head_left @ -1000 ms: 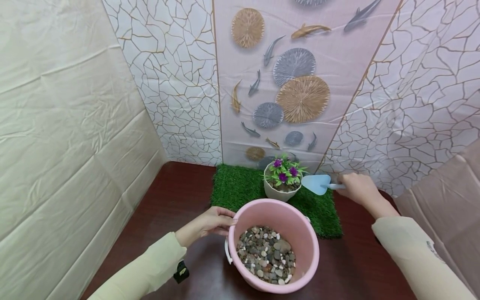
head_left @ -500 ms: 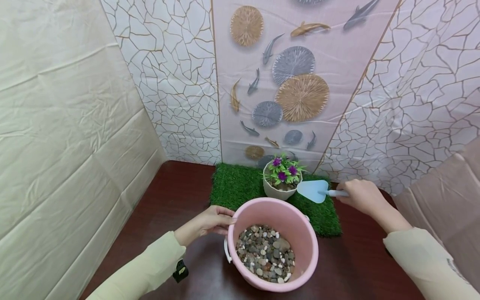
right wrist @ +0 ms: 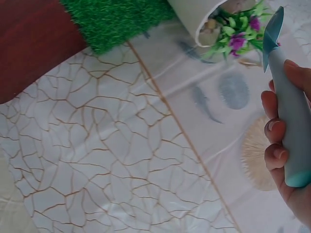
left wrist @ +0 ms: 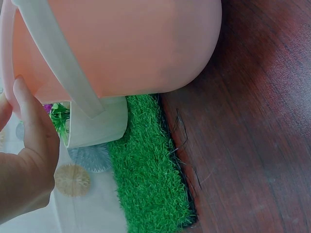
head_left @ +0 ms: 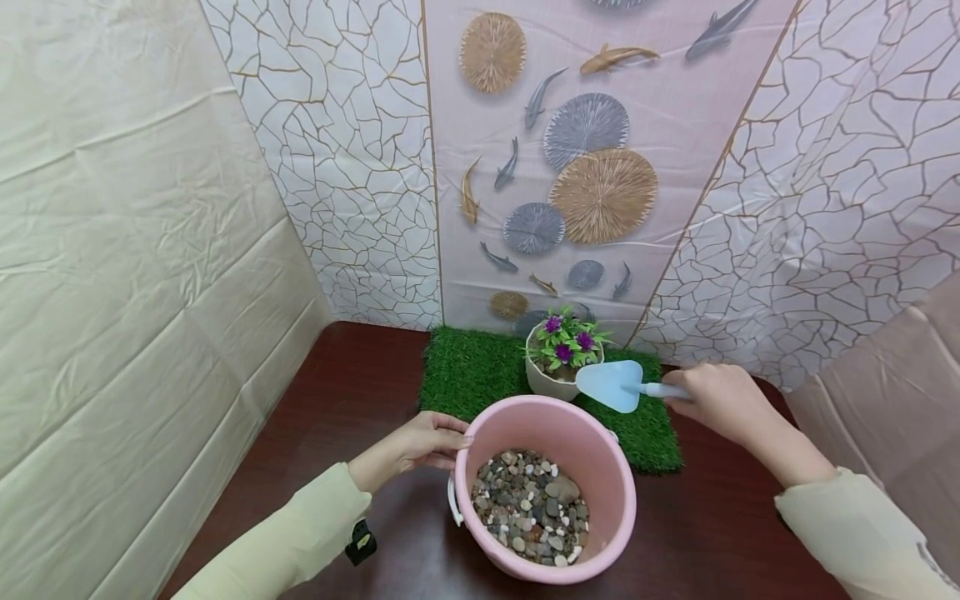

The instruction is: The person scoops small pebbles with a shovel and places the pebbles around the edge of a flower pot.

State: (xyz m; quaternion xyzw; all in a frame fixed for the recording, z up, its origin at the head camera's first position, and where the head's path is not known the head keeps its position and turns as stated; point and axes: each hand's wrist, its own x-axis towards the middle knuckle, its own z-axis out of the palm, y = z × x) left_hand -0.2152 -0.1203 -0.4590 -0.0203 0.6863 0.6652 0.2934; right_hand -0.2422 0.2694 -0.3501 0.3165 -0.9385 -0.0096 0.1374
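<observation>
My right hand (head_left: 716,400) grips the handle of a light blue hand trowel (head_left: 611,386), fingers curled round it in the right wrist view. The trowel's blade points left and overlaps the right side of a white flowerpot (head_left: 546,382) in the head view. That pot holds a plant with purple flowers (head_left: 564,340) and pebbles round its base. With my left hand (head_left: 416,442) I hold the left rim of a pink bucket (head_left: 628,500), thumb and fingers pinching its edge. Mixed pebbles (head_left: 532,508) cover the bucket's bottom. Its white handle (left wrist: 63,63) hangs down along the outside.
Under the flowerpot lies a green artificial grass mat (head_left: 472,371) on the dark red-brown table (head_left: 337,392). Patterned sheets (head_left: 360,167) form the back wall close behind the mat. Plain cloth walls (head_left: 150,292) rise on both sides.
My right hand has brought the trowel left and slightly nearer, so its blade now overlaps the pot's right side. My left hand stays on the bucket rim.
</observation>
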